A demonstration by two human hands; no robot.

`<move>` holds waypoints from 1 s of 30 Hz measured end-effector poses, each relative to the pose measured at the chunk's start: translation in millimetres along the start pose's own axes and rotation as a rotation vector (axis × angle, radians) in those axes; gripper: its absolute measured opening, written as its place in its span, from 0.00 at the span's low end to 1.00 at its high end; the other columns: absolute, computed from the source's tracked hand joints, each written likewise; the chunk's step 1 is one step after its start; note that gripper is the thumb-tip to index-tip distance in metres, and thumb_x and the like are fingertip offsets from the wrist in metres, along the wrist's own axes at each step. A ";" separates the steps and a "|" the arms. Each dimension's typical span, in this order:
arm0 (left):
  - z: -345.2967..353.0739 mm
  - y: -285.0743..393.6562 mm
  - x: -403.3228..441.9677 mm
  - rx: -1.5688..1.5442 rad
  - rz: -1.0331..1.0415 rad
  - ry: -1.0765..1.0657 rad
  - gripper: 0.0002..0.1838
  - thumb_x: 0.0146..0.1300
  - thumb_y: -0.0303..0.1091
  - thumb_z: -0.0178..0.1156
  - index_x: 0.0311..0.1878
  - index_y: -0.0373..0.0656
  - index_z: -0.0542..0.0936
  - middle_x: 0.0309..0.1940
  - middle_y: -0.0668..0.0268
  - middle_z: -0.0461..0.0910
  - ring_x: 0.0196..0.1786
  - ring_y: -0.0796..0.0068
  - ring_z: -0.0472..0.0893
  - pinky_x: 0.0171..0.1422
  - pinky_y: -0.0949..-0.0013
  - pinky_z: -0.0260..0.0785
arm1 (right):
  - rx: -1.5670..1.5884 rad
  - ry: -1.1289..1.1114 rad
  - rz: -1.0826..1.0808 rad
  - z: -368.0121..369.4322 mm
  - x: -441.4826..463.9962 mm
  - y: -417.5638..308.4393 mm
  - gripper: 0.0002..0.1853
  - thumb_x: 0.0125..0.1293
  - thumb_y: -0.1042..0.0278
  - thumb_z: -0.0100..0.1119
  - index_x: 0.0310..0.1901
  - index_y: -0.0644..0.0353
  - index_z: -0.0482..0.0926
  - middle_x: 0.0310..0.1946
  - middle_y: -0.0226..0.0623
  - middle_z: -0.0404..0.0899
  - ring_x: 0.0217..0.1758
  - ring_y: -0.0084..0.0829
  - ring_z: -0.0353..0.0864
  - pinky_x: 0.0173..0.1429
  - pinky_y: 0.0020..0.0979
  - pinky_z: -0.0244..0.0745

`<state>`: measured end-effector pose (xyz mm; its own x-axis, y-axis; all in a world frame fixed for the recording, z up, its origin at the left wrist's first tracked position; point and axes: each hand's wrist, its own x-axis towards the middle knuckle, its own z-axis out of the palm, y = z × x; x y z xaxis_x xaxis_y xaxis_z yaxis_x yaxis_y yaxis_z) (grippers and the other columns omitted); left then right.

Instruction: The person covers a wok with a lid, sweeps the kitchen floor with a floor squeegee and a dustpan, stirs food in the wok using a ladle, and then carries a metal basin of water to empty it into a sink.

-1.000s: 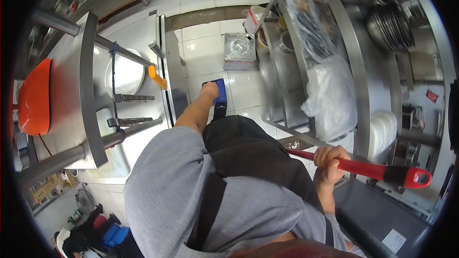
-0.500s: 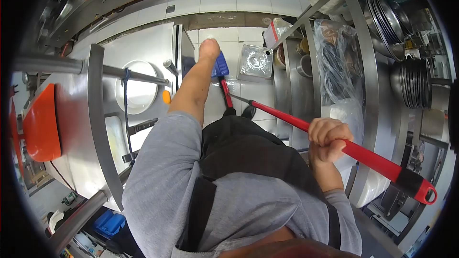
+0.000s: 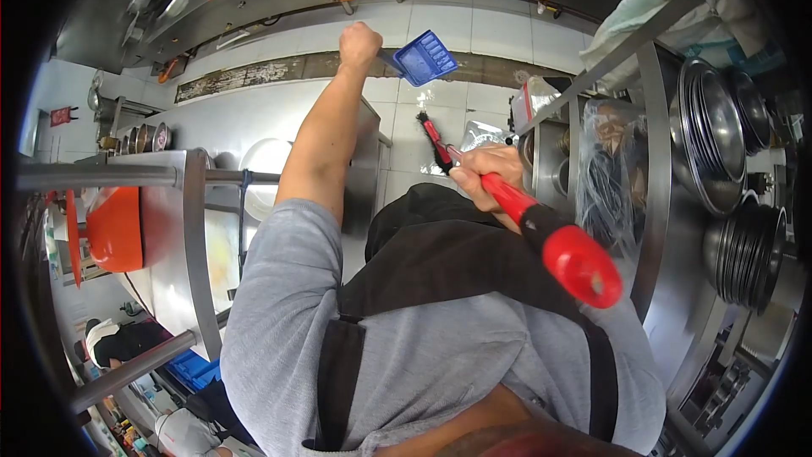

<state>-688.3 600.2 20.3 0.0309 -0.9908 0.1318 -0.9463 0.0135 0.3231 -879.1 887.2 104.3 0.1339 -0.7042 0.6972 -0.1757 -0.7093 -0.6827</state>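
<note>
My left hand (image 3: 360,44) is stretched out ahead, closed around the handle of a blue dustpan (image 3: 425,57). The pan's ribbed inner face is turned up toward me, off to the right of that hand. In my right hand (image 3: 489,176) is a broom with a red handle (image 3: 550,233) that has a black band near its end. That end points up toward the camera. Below, the red broom head (image 3: 435,140) with dark bristles is at the white tiled floor, short of the dustpan.
Steel counters stand at left, with a white round basin (image 3: 267,171) and an orange-red sheet (image 3: 116,228). To the right, shelves hold stacked metal pans (image 3: 744,254) and plastic-wrapped goods (image 3: 611,169). A square tin (image 3: 484,134) is on the floor. Two people (image 3: 127,340) are at lower left.
My left hand has moved farther forward, and the dustpan now shows to its right. My right hand has shifted left and forward, tipping the broom handle up toward the camera; the broom head moved away from my feet.
</note>
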 end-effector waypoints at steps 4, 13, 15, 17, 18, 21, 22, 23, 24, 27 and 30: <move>6.4 -30.3 36.4 -0.027 -0.048 0.006 0.14 0.47 0.32 0.54 0.33 0.32 0.80 0.35 0.42 0.79 0.42 0.46 0.79 0.50 0.57 0.71 | -0.052 0.082 0.021 -9.8 32.9 45.0 0.20 0.49 0.74 0.65 0.12 0.57 0.61 0.07 0.36 0.57 0.09 0.37 0.61 0.17 0.34 0.55; 120.1 -91.5 108.0 0.011 -0.133 -0.090 0.14 0.47 0.37 0.57 0.27 0.32 0.80 0.30 0.44 0.79 0.37 0.47 0.81 0.45 0.56 0.74 | -0.206 0.297 0.219 -75.7 106.8 172.4 0.13 0.58 0.75 0.54 0.18 0.62 0.65 0.12 0.32 0.66 0.13 0.23 0.64 0.19 0.25 0.58; 133.1 -87.3 131.4 0.100 -0.073 -0.164 0.14 0.47 0.37 0.57 0.26 0.33 0.81 0.27 0.45 0.79 0.35 0.48 0.81 0.44 0.56 0.74 | -0.264 0.350 0.265 -79.6 132.6 198.3 0.13 0.57 0.71 0.58 0.19 0.63 0.68 0.12 0.35 0.68 0.13 0.27 0.66 0.20 0.27 0.60; 162.5 -96.7 159.3 0.054 -0.126 -0.205 0.13 0.47 0.36 0.57 0.27 0.33 0.81 0.29 0.46 0.80 0.37 0.50 0.81 0.45 0.57 0.74 | 0.099 0.575 0.192 -82.9 164.5 218.1 0.15 0.62 0.69 0.54 0.21 0.60 0.63 0.12 0.33 0.63 0.12 0.24 0.59 0.18 0.26 0.57; 164.5 -93.9 167.0 0.050 -0.110 -0.220 0.13 0.47 0.36 0.58 0.28 0.33 0.81 0.30 0.46 0.80 0.38 0.51 0.81 0.46 0.57 0.74 | 0.076 0.577 0.211 -87.9 183.4 227.7 0.15 0.62 0.69 0.54 0.21 0.60 0.63 0.12 0.33 0.63 0.12 0.24 0.59 0.18 0.26 0.57; 219.2 -125.7 198.4 0.048 -0.231 -0.392 0.14 0.47 0.35 0.58 0.32 0.33 0.80 0.33 0.46 0.80 0.41 0.50 0.80 0.48 0.58 0.73 | 0.003 0.717 0.211 -112.1 245.7 254.3 0.18 0.68 0.63 0.47 0.21 0.57 0.58 0.11 0.28 0.55 0.11 0.21 0.52 0.16 0.25 0.52; 226.3 -131.0 203.3 0.041 -0.243 -0.430 0.15 0.47 0.35 0.58 0.34 0.33 0.80 0.34 0.45 0.80 0.41 0.50 0.80 0.49 0.58 0.73 | -0.013 0.740 0.226 -119.6 265.3 263.6 0.19 0.70 0.61 0.45 0.21 0.57 0.58 0.11 0.28 0.53 0.11 0.21 0.50 0.16 0.26 0.51; 237.6 -139.0 208.5 0.046 -0.276 -0.511 0.15 0.46 0.34 0.58 0.35 0.33 0.80 0.35 0.46 0.80 0.42 0.50 0.80 0.49 0.58 0.73 | -0.044 0.752 0.230 -125.1 287.1 272.3 0.20 0.70 0.60 0.43 0.20 0.56 0.57 0.11 0.27 0.52 0.11 0.20 0.50 0.16 0.24 0.50; 248.4 -146.9 213.0 0.053 -0.308 -0.592 0.15 0.46 0.34 0.59 0.35 0.33 0.79 0.35 0.46 0.80 0.42 0.50 0.80 0.49 0.59 0.73 | -0.051 0.739 0.237 -127.6 310.1 282.4 0.20 0.70 0.60 0.43 0.20 0.56 0.57 0.11 0.27 0.52 0.11 0.20 0.50 0.16 0.24 0.50; 272.1 -170.5 214.6 0.050 -0.359 -0.683 0.15 0.46 0.33 0.59 0.36 0.33 0.79 0.36 0.45 0.79 0.42 0.50 0.80 0.48 0.60 0.73 | -0.157 0.934 0.282 -133.8 361.1 314.9 0.23 0.70 0.54 0.45 0.18 0.54 0.57 0.10 0.25 0.51 0.11 0.18 0.49 0.16 0.23 0.49; 258.9 -168.4 216.4 0.072 -0.333 -0.633 0.15 0.46 0.31 0.58 0.37 0.32 0.79 0.36 0.45 0.79 0.41 0.50 0.80 0.48 0.59 0.73 | -0.162 1.020 0.236 -144.4 383.3 352.2 0.24 0.69 0.53 0.45 0.17 0.54 0.57 0.09 0.25 0.52 0.11 0.19 0.51 0.16 0.23 0.50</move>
<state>-605.6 348.6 -248.2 0.1493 -0.8291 -0.5388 -0.9388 -0.2899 0.1860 -1030.5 371.9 162.7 -0.7898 -0.4105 0.4558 -0.2288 -0.4924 -0.8398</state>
